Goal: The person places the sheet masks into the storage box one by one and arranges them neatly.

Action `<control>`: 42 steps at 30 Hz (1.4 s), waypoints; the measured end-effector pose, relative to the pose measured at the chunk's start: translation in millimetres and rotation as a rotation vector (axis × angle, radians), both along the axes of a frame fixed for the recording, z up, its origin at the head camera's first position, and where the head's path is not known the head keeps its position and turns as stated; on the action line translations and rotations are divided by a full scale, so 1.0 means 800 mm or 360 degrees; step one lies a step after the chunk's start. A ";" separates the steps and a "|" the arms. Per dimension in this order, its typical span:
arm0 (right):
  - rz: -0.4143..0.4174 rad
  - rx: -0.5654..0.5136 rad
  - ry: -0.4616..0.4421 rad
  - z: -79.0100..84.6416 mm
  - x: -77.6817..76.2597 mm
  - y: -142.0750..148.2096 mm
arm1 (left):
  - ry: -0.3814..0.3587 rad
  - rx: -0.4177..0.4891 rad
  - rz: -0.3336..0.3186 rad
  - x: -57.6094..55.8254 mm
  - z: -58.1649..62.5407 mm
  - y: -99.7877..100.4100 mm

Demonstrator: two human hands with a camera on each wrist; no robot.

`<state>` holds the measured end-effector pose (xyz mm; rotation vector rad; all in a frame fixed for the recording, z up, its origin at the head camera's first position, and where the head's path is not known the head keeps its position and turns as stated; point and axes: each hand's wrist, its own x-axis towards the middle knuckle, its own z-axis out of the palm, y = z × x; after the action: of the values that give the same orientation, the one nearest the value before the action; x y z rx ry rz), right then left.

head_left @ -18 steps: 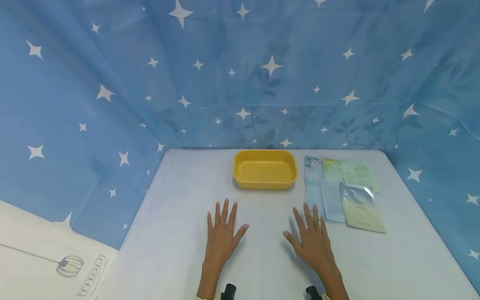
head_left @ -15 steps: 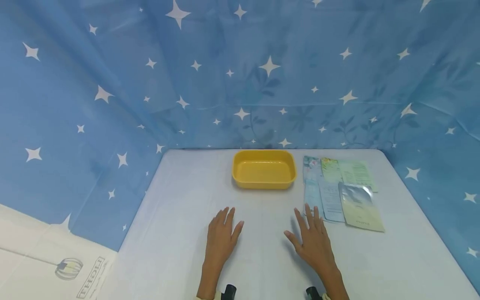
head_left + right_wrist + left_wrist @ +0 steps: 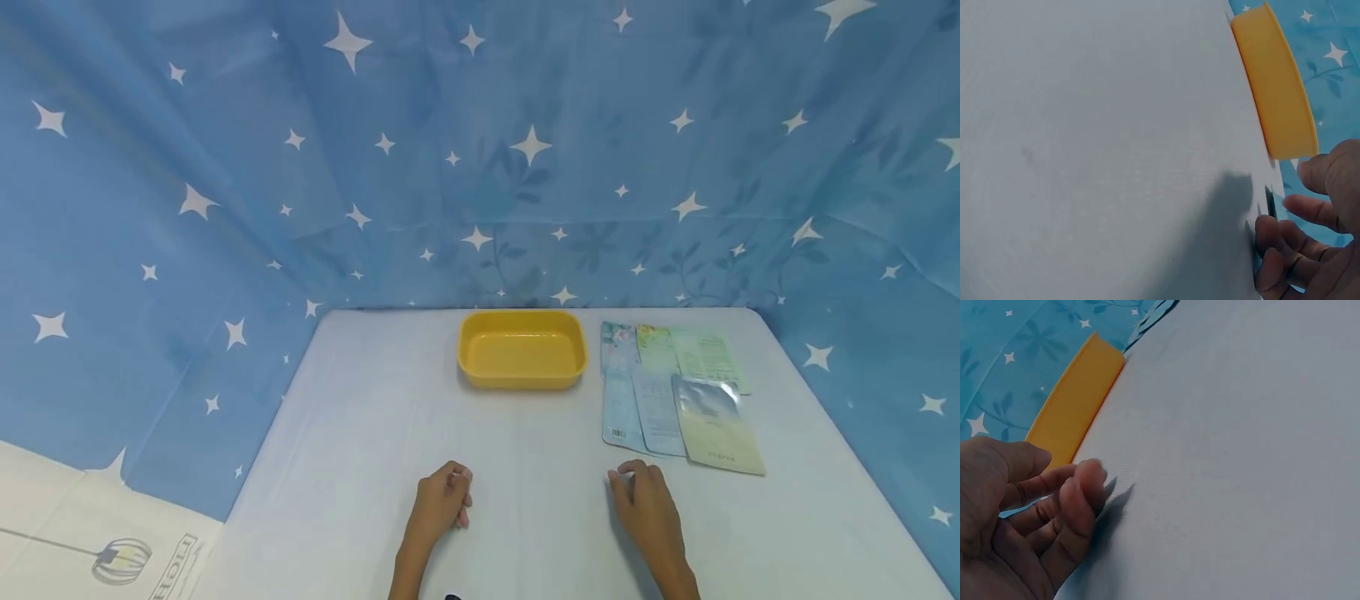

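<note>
My left hand is over the white table left of centre, its fingers loosely curled around nothing. The left wrist view shows the thumb apart from the bent fingers. To the right, my right hand is also loosely curled and holds nothing, just in front of a group of flat sachets. Among these are a silver-and-cream sachet, a pale blue one and a green one; several overlap. Beyond both hands a yellow rectangular tray stands near the table's back edge.
The white table has rounded back corners. A blue curtain with white stars hangs behind it and along both sides. Cream printed cloth shows at the lower left.
Both hands have gone from spread, straight fingers to loosely curled ones and drawn back slightly toward the body. The camera view has shifted a little; tray and sachets stay put.
</note>
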<state>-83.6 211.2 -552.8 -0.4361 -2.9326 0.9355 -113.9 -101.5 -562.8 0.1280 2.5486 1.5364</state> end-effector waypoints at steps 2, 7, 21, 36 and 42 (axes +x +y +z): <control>-0.0004 -0.0010 -0.0029 -0.005 0.002 0.001 | -0.0093 0.0115 -0.0044 0.002 -0.006 -0.002; 0.0017 -0.0002 -0.0046 -0.006 0.000 0.000 | -0.0183 0.0219 -0.0034 -0.001 -0.012 -0.005; 0.0107 0.0130 -0.0039 -0.015 -0.007 -0.001 | -0.0219 0.0305 -0.0030 -0.012 -0.019 -0.012; -0.0018 0.0028 -0.0006 -0.004 -0.011 0.021 | -0.0257 0.0327 -0.0075 -0.019 -0.019 -0.005; -0.0017 0.0019 -0.0048 -0.007 -0.014 0.021 | -0.0348 0.0293 -0.0087 -0.046 -0.007 -0.010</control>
<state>-94.7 228.0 -558.3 -0.4687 -2.9584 0.9174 -150.4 -109.3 -568.6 0.0481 2.2184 1.6618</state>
